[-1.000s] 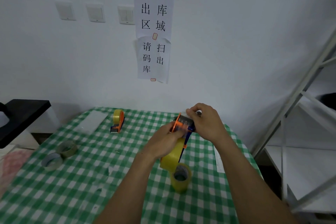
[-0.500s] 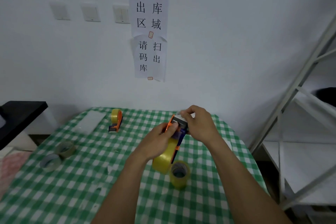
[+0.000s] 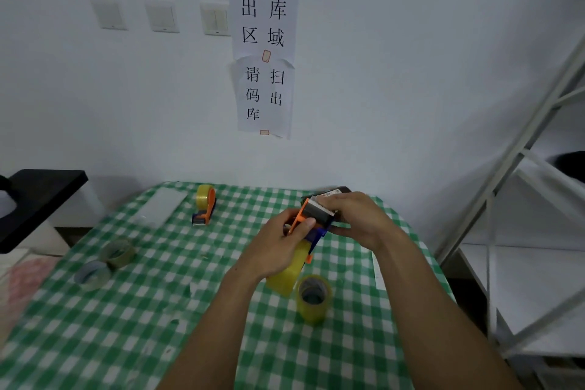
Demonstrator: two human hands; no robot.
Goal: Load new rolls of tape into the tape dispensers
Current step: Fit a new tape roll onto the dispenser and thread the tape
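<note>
Over the green-checked table (image 3: pixel 126 310), just behind the spare roll (image 3: pixel 313 298), the dispenser (image 3: pixel 316 218) slants from its yellow roll (image 3: pixel 288 275) up to the blade (image 3: pixel 319 208). The left hand (image 3: pixel 278 247) clasps its orange frame (image 3: pixel 300 217); the right hand (image 3: pixel 357 218) pinches the blade end (nearest the teeth).

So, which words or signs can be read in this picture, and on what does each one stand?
"快递出库区域": upper paper sheet on the wall.
"请扫码出库": lower paper sheet, just under it.
Small white label on a dark object at the far table edge: too small to read.
</note>
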